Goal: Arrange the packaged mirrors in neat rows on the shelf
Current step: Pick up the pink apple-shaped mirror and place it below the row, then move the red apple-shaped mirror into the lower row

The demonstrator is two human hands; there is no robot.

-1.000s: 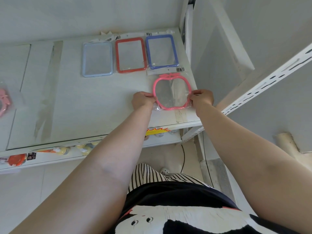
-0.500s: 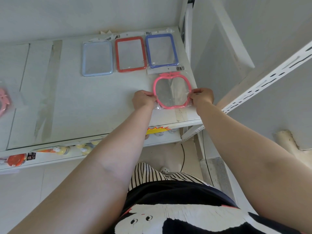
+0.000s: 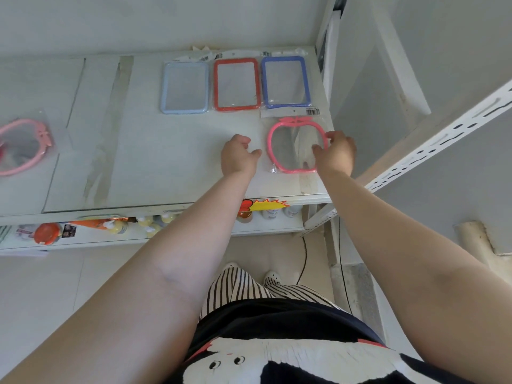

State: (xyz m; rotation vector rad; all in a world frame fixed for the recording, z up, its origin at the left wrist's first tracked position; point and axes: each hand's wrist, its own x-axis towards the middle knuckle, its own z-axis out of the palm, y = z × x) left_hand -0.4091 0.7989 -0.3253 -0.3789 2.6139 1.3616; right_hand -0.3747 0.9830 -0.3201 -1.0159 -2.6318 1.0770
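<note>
On the shelf (image 3: pixel 166 162), my pink mirror (image 3: pixel 296 145) lies flat at the right end, long axis front to back, bow toward the back. My right hand (image 3: pixel 336 153), fingers loose, covers its right rim; my left hand (image 3: pixel 238 155) is open beside it, holding nothing.

A lower shelf level (image 3: pixel 266 231) is seen under the top board, stocked with small bottles (image 3: pixel 273 213) having white caps and pale yellow ones (image 3: pixel 145 221). An orange round item (image 3: pixel 47 233) is noted at its left end. A yellow and red starburst sticker (image 3: pixel 266 204) is fixed to the front edge. A white slotted upright (image 3: pixel 432 146) is seen at right. A black cable (image 3: pixel 304 259) is observed on the floor (image 3: pixel 41 286). Striped trousers (image 3: pixel 235 286) and a black printed top (image 3: pixel 277 342) are recorded.
</note>
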